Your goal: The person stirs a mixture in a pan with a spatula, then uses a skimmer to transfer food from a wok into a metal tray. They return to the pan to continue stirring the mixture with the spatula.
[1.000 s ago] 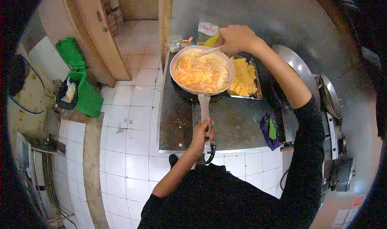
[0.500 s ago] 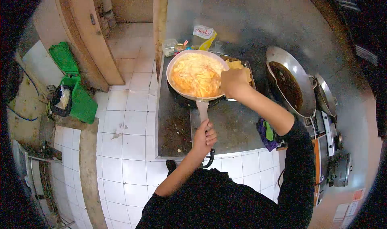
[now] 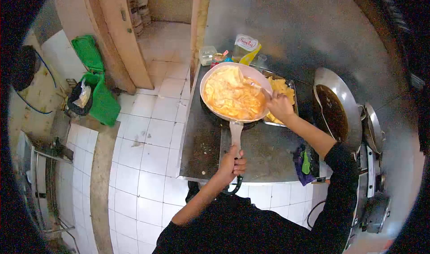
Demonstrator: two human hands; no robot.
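One left hand (image 3: 232, 165) around the pan handle (image 3: 236, 131), right hand (image 3: 279, 106) around a utensil (image 3: 266, 93)

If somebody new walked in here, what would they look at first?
Probably the round pan of bright yellow-orange food near the middle, with the left hand gripping its handle. Next might be the big wok of dark liquid at the picture's right, then the green bin with its lid open at the left.

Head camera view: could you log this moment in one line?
pan: egg-like mixture inside | left hand: grips pan handle | right hand: holds utensil near right rim | tray: yellow food
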